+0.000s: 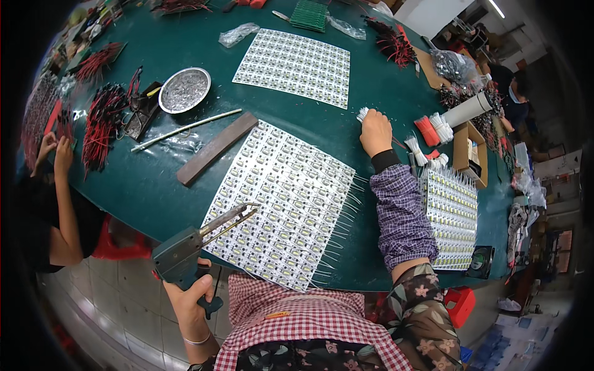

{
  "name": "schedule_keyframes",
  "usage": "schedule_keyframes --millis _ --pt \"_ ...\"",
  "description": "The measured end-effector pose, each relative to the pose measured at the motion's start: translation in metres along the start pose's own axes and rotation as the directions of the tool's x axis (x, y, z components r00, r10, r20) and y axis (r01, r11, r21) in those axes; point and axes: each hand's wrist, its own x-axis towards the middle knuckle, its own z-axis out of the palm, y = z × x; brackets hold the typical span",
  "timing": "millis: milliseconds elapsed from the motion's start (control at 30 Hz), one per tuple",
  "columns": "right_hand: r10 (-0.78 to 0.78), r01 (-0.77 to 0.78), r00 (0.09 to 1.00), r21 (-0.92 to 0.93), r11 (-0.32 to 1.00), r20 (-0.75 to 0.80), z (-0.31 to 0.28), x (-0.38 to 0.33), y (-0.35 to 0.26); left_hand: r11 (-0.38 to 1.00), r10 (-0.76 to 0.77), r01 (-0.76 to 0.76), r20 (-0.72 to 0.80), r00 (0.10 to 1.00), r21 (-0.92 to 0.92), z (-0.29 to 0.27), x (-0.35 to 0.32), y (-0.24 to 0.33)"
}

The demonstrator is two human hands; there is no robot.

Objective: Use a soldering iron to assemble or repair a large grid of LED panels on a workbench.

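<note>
Green soldering gun point(178, 257), left hand point(189, 303) gripping, needs steadiness over the table's point(334, 131) near-edge board point(284, 198); right hand point(376, 133) pinches white wires point(362, 114).

A green table point(145, 195) carries white circuit boards point(294, 65), a metal bowl point(179, 112), a thin rod point(213, 120), a brown bar point(216, 149), red-and-black wires point(102, 123) and a cardboard box point(460, 151).

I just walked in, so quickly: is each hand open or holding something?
Left hand: closed around the handle of a green soldering gun.
Right hand: closed on a small white bunch, apparently wires.
</note>
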Motion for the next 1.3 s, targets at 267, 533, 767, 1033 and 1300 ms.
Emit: schedule_keyframes --millis 267,533,767,1033,1300 --pt "-0.004 0.003 1.0 0.123 0.992 0.01 -0.001 0.004 0.005 0.998 -0.018 0.018 -0.009 1.0 -0.061 -0.009 0.0 -0.001" --pt "-0.135 0.134 0.99 0.009 0.991 0.053 -0.044 0.0 -0.008 0.996 -0.042 0.047 0.055 0.998 -0.081 -0.012 -0.001 0.007" --pt "-0.353 0.407 0.902 -0.222 0.886 0.247 -0.066 0.012 -0.037 0.995 -0.051 0.058 0.092 0.994 -0.084 -0.016 -0.003 0.011" --pt "-0.33 0.331 0.944 0.091 0.939 -0.021 -0.079 -0.011 -0.068 0.987 -0.04 0.035 -0.03 0.999 -0.155 -0.018 -0.014 0.002" --pt "-0.278 0.281 0.949 0.801 0.529 -0.149 -0.132 -0.125 -0.153 0.983 -0.065 0.063 -0.003 0.998 -0.173 -0.023 -0.018 -0.017"
